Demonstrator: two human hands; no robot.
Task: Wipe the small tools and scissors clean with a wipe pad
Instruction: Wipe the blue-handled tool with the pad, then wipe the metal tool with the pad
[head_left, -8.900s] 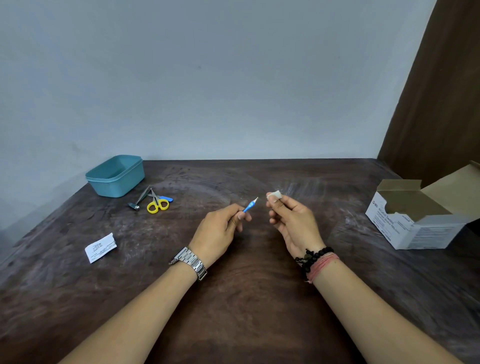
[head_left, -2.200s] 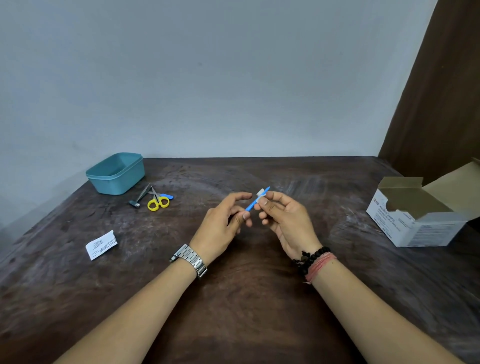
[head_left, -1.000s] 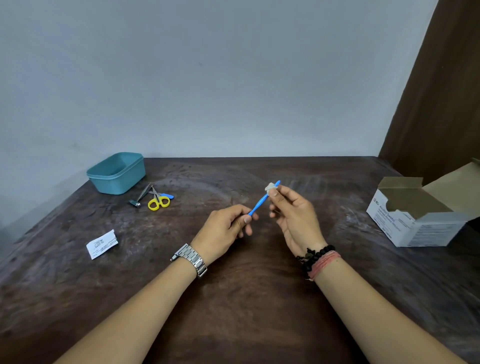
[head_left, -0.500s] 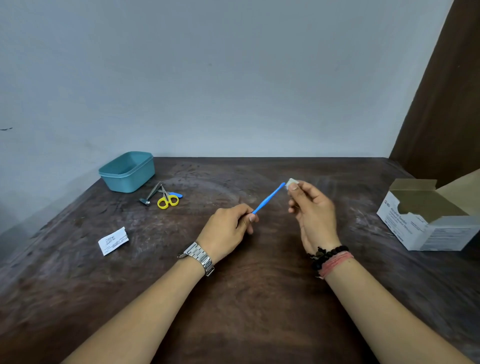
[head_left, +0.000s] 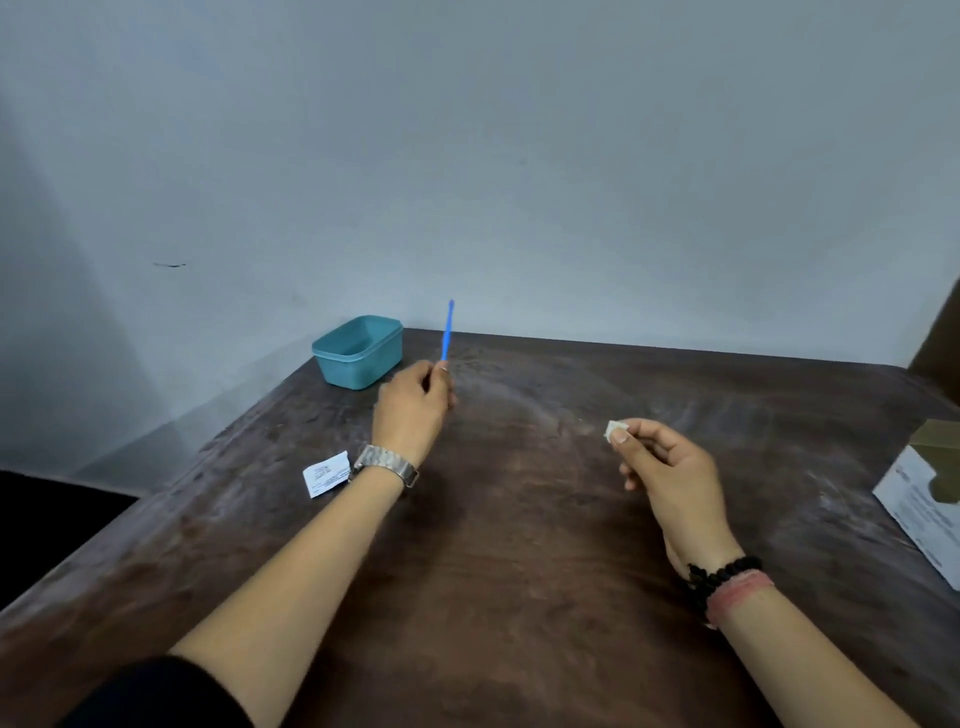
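Separately, both hands pinched: left hand (head_left: 413, 405) on blue tool (head_left: 447, 330), right hand (head_left: 662, 462) on wipe pad (head_left: 614, 430).

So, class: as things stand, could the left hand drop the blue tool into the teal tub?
Probably yes. The left hand holds the blue tool upright just beside the teal tub, which is open-topped, and nothing lies between them.

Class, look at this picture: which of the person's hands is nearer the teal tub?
Left. The left hand is just in front-right of the teal tub; the right hand is far off to its right.
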